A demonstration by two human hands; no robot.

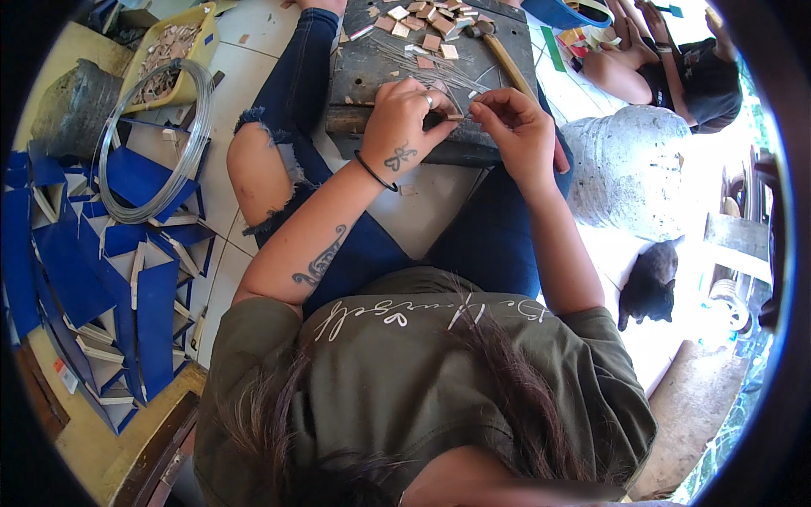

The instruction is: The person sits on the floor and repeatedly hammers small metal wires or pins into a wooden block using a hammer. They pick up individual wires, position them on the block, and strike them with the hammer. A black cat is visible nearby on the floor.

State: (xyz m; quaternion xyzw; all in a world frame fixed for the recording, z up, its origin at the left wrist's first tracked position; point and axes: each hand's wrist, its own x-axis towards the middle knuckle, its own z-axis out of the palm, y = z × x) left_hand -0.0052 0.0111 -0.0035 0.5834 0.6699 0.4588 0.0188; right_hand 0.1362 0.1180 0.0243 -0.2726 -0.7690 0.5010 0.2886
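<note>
My left hand (405, 122) is closed, pinching a small flat wooden piece (454, 117) between thumb and fingertips. Close beside it, my right hand (519, 135) has its thumb and fingers pressed together at the piece's right end; what they grip is too small to make out. Both hands are over the near edge of a dark, worn work block (359, 72) between my knees. Thin cut wires (435, 72) lie scattered on the block just beyond my fingers. Farther back is a pile of small wooden tiles (414, 21). A hammer (507, 63) with a wooden handle lies at the right.
At left, a wire coil (104, 160) rests on stacked blue angular pieces (76, 262). A yellow basket (211, 38) holds wood bits. A plastic-wrapped bundle (625, 169) and a black cat (649, 283) are at right. Another person (705, 76) sits at far right, near a blue container (557, 13).
</note>
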